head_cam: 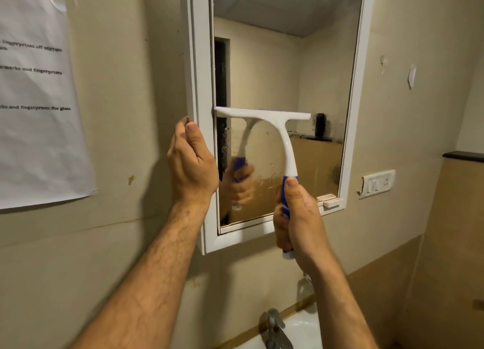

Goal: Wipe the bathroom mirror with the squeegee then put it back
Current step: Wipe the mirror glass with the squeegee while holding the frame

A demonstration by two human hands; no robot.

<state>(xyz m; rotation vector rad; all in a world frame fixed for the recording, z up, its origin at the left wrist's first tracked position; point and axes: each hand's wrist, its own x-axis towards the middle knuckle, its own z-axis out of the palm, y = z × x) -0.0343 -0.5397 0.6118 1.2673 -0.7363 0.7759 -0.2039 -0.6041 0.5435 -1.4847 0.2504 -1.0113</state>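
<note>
Right hand [298, 217] gripped squeegee [269, 128] handle, blade flat on mirror [309, 68] glass, prob. to wipe; left hand [192, 162] clasped cabinet frame [200, 68], steadying it.

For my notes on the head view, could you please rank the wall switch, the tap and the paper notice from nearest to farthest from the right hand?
From the right hand:
1. Tap, just below.
2. Wall switch, to the right.
3. Paper notice, far left.

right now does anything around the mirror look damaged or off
The white wall switch plate right of the white-framed mirror sits tilted, its left edge chipped. The creased paper notice at left is curling off the wall.
</note>
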